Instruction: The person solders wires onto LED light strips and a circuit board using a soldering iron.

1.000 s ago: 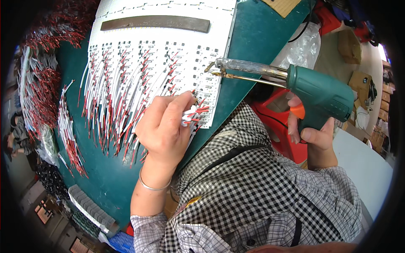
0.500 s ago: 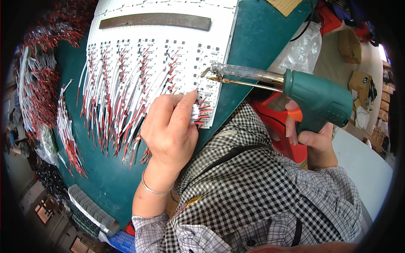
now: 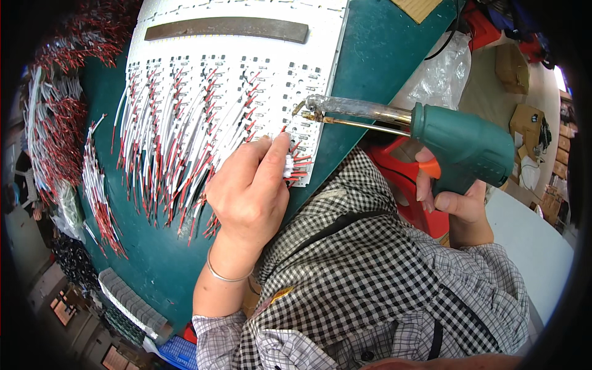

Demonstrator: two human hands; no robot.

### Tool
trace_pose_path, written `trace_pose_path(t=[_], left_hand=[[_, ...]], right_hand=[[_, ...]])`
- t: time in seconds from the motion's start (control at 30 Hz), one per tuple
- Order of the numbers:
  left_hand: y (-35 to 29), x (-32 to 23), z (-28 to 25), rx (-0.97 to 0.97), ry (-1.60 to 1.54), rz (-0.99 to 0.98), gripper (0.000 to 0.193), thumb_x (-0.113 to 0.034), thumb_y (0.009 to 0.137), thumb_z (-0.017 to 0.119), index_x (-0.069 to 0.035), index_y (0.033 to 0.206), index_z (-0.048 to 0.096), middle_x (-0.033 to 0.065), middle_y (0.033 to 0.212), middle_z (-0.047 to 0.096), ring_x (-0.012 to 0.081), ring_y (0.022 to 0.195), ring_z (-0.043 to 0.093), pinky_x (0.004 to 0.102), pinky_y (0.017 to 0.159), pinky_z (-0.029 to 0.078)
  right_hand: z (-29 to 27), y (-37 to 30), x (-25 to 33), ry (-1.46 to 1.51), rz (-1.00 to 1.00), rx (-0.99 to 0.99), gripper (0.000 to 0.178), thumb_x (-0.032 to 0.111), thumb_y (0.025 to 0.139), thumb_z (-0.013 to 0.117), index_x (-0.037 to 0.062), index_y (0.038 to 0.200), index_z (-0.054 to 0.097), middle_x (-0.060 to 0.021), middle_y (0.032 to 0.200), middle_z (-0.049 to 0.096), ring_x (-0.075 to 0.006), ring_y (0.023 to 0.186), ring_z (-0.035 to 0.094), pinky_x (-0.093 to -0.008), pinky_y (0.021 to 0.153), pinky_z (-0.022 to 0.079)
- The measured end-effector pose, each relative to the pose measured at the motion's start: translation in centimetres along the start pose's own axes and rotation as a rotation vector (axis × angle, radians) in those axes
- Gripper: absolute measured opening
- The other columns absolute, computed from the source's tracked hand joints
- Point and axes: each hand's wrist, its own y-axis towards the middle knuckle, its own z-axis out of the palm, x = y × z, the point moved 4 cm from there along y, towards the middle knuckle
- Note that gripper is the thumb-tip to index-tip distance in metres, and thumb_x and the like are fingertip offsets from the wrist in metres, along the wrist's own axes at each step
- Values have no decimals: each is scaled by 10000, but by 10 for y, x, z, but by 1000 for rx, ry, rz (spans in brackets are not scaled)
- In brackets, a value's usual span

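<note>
My left hand (image 3: 250,185) is closed in a pinch over the right part of a white circuit board panel (image 3: 185,49). A thin wire with a red end (image 3: 283,129) sticks out past its fingertips; more red wire ends (image 3: 299,159) lie on the board just right of the fingers. My right hand (image 3: 464,203) is wrapped round the handle of a green soldering gun (image 3: 465,143), index finger at the orange trigger. The gun's tip (image 3: 303,111) is over the board, a little above the left fingertips; whether it touches cannot be seen.
White and red wires (image 3: 163,142) hang in rows off the board's lower edge. A dark metal bar (image 3: 228,28) lies across the panel. Loose wires (image 3: 102,191) and large wire bundles (image 3: 55,132) are on the left of the green table (image 3: 157,277). A red stool (image 3: 401,179) stands beside it.
The soldering gun has shifted very slightly left. My left fingertips have moved a little, and the red wire end now shows more plainly past them.
</note>
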Motion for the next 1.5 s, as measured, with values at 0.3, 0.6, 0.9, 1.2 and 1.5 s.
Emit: trace_pose_path(t=[0.3, 0.6, 0.9, 1.2, 1.5], left_hand=[[-2, 0, 0, 1, 29, 61, 408, 93, 601, 594, -9, 988, 677, 105, 775, 624, 212, 618, 612, 306, 502, 492], [2, -3, 1, 18, 18, 69, 393, 110, 620, 577, 16, 993, 655, 107, 757, 610, 221, 615, 602, 316, 505, 485], [0, -2, 1, 62, 4, 23, 451, 107, 592, 571, 23, 1029, 644, 90, 749, 578, 216, 598, 580, 318, 493, 477], [-1, -1, 3, 45, -8, 34, 488, 111, 573, 559, 32, 1050, 628, 104, 767, 569, 228, 617, 581, 330, 500, 477], [-3, -1, 3, 57, -11, 31, 508, 99, 556, 559, 31, 1056, 625, 108, 788, 572, 229, 623, 589, 324, 501, 484]], right_hand=[[-1, -1, -1, -15, -18, -16, 704, 263, 668, 839, -120, 1154, 501, -162, 855, 602, -149, 521, 561, -220, 415, 441], [0, -1, -2, -31, -7, -13, 706, 266, 673, 830, -116, 1166, 501, -161, 815, 613, -145, 517, 553, -221, 416, 433], [2, 0, -1, -92, 38, 49, 608, 182, 692, 779, -103, 1156, 508, -180, 828, 613, -165, 584, 601, -229, 446, 483], [-2, 2, -9, -147, -94, 175, 417, 120, 724, 709, -56, 1056, 527, -187, 798, 595, -170, 577, 589, -226, 454, 480], [4, 6, -5, -226, -36, 211, 333, 97, 741, 672, -30, 1005, 512, -170, 779, 587, -162, 578, 579, -230, 464, 474]])
